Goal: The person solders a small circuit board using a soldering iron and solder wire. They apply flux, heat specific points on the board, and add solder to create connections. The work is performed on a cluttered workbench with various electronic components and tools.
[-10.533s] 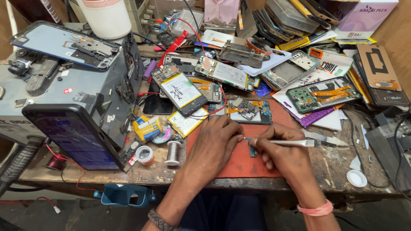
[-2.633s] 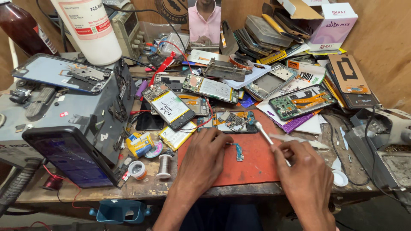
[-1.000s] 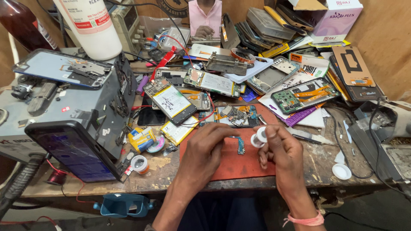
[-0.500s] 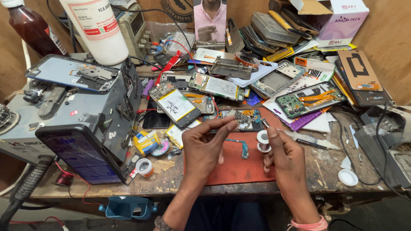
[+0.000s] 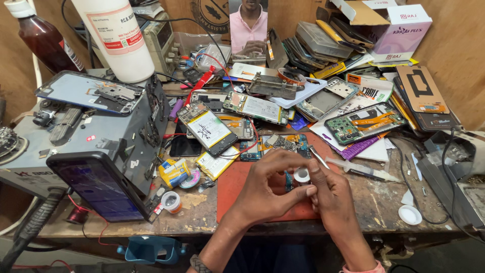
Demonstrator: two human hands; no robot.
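Both hands had drawn together over the red rubber work mat (image 5: 237,189) on the cluttered wooden surface (image 5: 384,202), right hand (image 5: 333,194) pinching a small round white container (image 5: 301,176) while left hand (image 5: 268,189) curled narrowly against it, seemingly steadying it.

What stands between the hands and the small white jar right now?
Nothing visible. The white jar is already between the fingertips of both hands: the left hand meets it from the left, the right hand from the right, above the red mat. The tweezers lie just beyond it.
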